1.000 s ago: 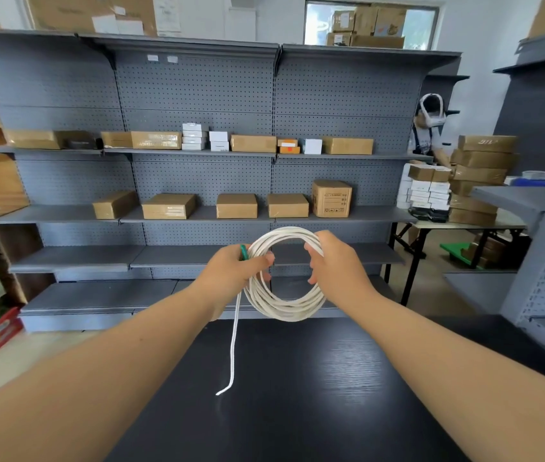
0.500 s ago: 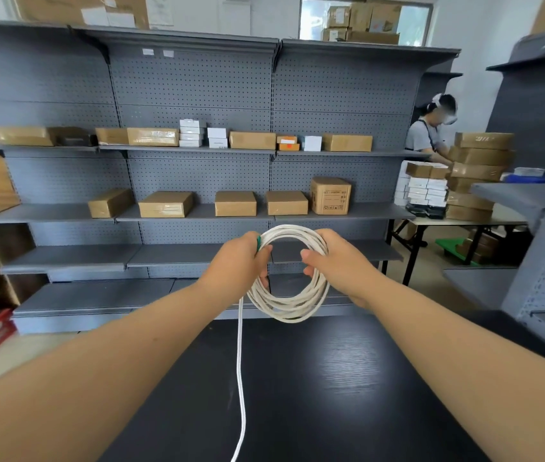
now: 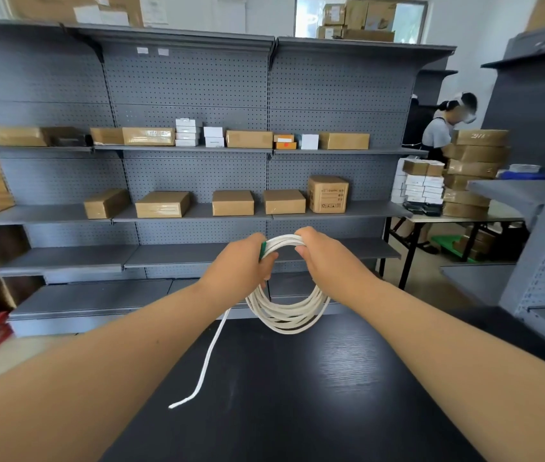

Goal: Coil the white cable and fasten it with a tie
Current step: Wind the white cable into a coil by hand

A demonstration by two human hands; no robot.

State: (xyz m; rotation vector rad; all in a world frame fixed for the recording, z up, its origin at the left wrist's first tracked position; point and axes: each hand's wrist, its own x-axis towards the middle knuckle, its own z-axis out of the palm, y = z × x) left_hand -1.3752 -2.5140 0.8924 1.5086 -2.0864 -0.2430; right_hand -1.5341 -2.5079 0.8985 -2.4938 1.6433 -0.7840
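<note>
White cable (image 3: 286, 315), one coil, gripped by left hand (image 3: 238, 266), right hand (image 3: 329, 261); one green tie (image 3: 263, 250).

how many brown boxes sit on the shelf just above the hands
5 along the shelf, left to right: angled box, wide box, middle box, fourth box, tall printed box. None seems hidden.

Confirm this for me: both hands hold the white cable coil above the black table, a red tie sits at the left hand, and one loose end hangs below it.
Wrong in one respect: the head view shows the tie is green, not red. The rest stands: left hand and right hand hold the white cable coil above the black table, loose end hanging.
</note>
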